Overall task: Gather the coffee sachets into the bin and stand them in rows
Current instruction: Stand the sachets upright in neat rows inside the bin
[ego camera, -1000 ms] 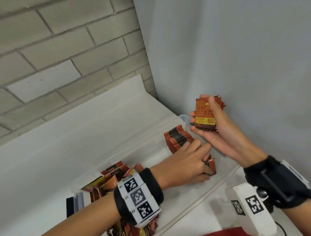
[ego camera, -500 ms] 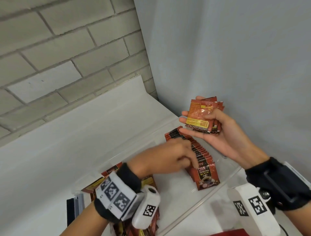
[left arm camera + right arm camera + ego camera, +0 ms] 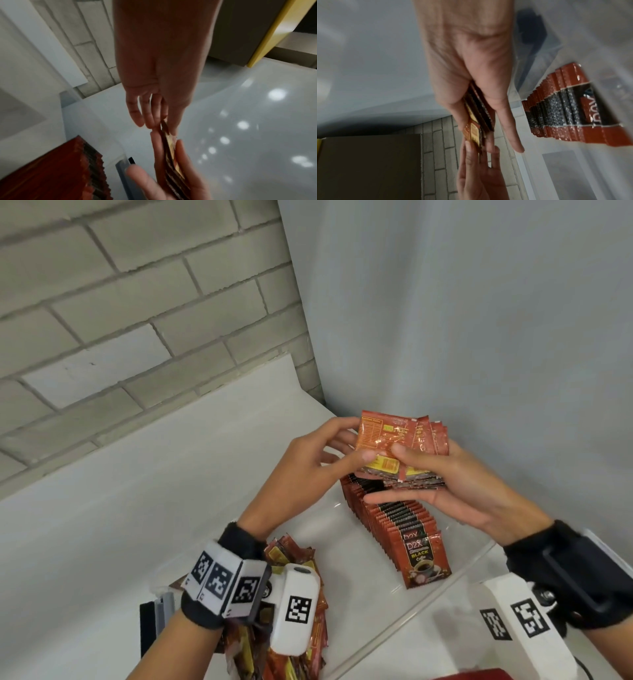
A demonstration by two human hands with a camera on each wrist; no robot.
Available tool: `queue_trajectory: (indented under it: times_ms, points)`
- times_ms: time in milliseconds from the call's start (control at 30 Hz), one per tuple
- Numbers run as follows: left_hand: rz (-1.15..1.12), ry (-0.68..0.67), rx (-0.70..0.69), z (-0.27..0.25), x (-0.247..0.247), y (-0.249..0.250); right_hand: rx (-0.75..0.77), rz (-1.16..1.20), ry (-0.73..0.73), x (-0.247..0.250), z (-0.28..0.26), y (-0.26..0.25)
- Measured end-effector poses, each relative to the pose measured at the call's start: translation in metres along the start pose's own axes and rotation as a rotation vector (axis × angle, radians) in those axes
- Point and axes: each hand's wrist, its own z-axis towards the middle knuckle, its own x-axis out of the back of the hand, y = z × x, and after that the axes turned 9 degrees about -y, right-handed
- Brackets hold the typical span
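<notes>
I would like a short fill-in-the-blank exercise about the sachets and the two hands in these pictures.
1. The right hand holds a ____ of sachets.
2. The left hand pinches the ____ sachet of it.
3. The row of sachets stands inside the clear ____.

Missing words: stack; top; bin

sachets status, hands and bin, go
Right hand grips a stack of sachets; left hand pinches its front sachet. One row stands in the bin; loose pile at its near end. Nothing in the way.
</notes>
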Motion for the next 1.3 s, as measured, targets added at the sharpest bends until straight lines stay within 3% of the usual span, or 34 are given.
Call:
queue_trajectory:
  times_ms: [233, 400, 633, 833, 1033, 1233, 1300]
  points:
    - [-0.243, 0.021, -0.124, -0.004, 0.004, 0.007, 0.000, -0.001, -0.073, 0.004, 0.004, 0.003]
    - [-0.186, -0.086, -0.182, -0.005, 0.002, 0.002, 0.019, 0.034, -0.082, 0.009, 0.008, 0.005]
    - [-0.181, -0.089, -0.192, -0.003, -0.001, -0.004, 0.049, -0.004, -0.047, 0.013, 0.010, 0.007]
    - [-0.253, 0.076, -0.098, -0.003, 0.001, 0.000, 0.114, -0.028, 0.024, 0.003, 0.005, 0.003]
    - [-0.300, -0.023, 0.021, -0.004, 0.000, 0.004, 0.154, 0.013, 0.055, 0.002, 0.006, 0.004]
    - [-0.208, 0.009, -0.012, -0.004, 0.001, 0.009, 0.184, 0.061, 0.057, 0.003, 0.007, 0.005]
    - [-0.136, -0.055, -0.024, -0.005, 0.006, 0.011, 0.207, 0.089, 0.068, 0.002, 0.007, 0.004]
